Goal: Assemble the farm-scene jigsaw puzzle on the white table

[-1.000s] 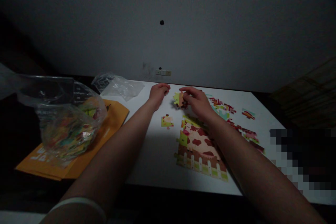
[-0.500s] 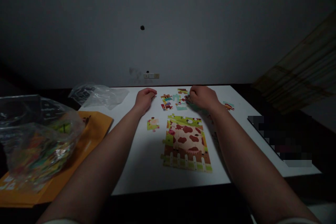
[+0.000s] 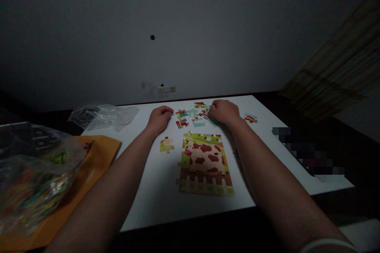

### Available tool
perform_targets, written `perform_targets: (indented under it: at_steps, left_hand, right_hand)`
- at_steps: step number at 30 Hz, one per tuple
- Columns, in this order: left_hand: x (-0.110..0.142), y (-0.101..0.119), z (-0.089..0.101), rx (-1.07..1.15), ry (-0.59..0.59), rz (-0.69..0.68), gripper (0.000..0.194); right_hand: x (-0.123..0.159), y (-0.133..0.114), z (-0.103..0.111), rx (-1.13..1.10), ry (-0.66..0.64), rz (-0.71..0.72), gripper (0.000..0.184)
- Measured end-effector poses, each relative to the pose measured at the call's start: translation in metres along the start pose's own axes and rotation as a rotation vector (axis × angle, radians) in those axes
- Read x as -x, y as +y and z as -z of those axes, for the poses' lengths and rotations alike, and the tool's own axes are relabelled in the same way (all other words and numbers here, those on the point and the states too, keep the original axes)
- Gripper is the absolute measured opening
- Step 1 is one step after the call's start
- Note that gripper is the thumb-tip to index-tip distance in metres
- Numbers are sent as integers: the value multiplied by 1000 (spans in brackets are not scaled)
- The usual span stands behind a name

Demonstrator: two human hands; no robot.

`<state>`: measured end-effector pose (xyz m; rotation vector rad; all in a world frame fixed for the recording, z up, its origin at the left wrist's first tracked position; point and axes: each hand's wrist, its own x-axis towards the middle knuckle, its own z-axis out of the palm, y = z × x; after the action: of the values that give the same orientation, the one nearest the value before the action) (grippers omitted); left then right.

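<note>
A partly joined jigsaw puzzle (image 3: 204,162) with a spotted cow and a white fence lies flat on the white table. Beyond it is a cluster of loose puzzle pieces (image 3: 192,114). My left hand (image 3: 160,119) rests just left of this cluster, fingers curled together, with nothing visible in them. My right hand (image 3: 226,111) is closed over the cluster's right side, beside a red-striped piece (image 3: 206,113); what its fingertips hold, if anything, is hidden. A single puzzle piece (image 3: 166,144) lies left of the cow puzzle. Another piece (image 3: 251,118) is right of my right hand.
On the left, a clear plastic bag (image 3: 41,182) of colourful pieces lies over an orange envelope (image 3: 102,146). Crumpled clear plastic (image 3: 109,115) sits at the table's back left corner. A dark, pixelated flat object (image 3: 305,154) is at the right edge. More pieces are partly hidden by my right forearm.
The view has shifted a little, moving the table scene left. My right hand stays closed over the cluster, with more of the red-striped piece uncovered. My left hand holds about the same place.
</note>
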<state>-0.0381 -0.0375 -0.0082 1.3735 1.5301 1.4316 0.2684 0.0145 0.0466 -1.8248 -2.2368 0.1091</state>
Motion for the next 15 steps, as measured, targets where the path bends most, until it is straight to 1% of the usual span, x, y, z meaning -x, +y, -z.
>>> perform_targets:
  at_steps: [7, 12, 15]
  left_hand:
    - [2, 3, 0, -21, -18, -12, 13]
    - [2, 2, 0, -38, -31, -28, 13]
    - [2, 2, 0, -48, -36, -37, 13]
  right_hand:
    - [-3, 4, -5, 27, -22, -35, 42]
    - [-3, 6, -8, -30, 5, -49, 39]
    - [-4, 7, -8, -45, 34, -80, 38]
